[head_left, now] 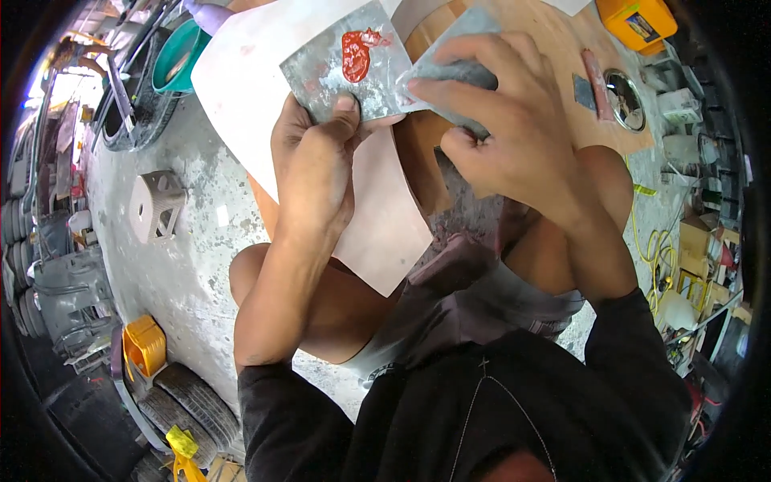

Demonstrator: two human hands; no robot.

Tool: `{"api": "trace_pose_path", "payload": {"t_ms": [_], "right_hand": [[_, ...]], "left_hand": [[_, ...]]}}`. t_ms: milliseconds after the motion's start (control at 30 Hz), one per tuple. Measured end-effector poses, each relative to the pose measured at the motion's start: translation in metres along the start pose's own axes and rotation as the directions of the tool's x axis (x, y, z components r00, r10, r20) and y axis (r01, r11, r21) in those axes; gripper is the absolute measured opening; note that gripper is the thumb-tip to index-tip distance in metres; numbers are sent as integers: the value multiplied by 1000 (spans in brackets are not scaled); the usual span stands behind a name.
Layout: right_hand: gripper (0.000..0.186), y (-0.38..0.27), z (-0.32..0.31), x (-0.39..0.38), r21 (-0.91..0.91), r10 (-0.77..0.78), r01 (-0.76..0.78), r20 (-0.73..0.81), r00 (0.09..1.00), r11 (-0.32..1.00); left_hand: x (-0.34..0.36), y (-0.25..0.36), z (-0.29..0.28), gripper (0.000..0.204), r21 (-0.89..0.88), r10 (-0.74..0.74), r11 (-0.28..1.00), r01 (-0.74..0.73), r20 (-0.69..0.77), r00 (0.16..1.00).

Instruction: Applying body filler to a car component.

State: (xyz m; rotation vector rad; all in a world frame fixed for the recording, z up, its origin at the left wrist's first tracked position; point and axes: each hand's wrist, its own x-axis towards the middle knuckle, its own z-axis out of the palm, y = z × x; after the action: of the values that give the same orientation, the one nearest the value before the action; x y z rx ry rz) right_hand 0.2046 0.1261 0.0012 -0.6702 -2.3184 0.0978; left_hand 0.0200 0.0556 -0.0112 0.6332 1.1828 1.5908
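My left hand grips a flat grey mixing plate by its lower edge, thumb on top. A blob of glossy red paste lies on the plate, with a thinner smear at its upper right. My right hand is closed round a flat grey spreader, index finger stretched along it. The spreader's lower left corner is at the plate's right edge; I cannot tell if they touch. Below both hands hangs a corner of a large white sheet-like panel, which extends up and left.
A wooden board carries a pinkish tube, a small dark plate and a round silver-rimmed can. Beyond stands a yellow container. Leftward are a teal basin, a white stool and tyres. A yellow hose lies rightward.
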Motion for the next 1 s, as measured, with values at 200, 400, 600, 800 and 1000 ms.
{"api": "trace_pose_path", "payload": {"t_ms": [200, 400, 600, 800, 1000], "right_hand": [[51, 1, 9, -4, 117, 34, -30, -27, 999, 993], [46, -11, 33, -5, 686, 222, -90, -107, 969, 722], [47, 3, 55, -7, 686, 230, -81, -129, 965, 723], [45, 10, 36, -2, 427, 238, -203, -30, 971, 881], [47, -10, 25, -8, 373, 169, -182, 69, 983, 910]], "left_hand": [[-2, -2, -3, 26, -97, -54, 994, 54, 6, 999], [1, -1, -4, 28, -186, -64, 980, 68, 28, 998], [6, 3, -12, 33, -206, -32, 978, 30, -7, 999], [-1, 12, -18, 39, 122, 298, 950, -286, -88, 951], [-16, -14, -10, 31, 479, 421, 797, -368, -3, 907]]}}
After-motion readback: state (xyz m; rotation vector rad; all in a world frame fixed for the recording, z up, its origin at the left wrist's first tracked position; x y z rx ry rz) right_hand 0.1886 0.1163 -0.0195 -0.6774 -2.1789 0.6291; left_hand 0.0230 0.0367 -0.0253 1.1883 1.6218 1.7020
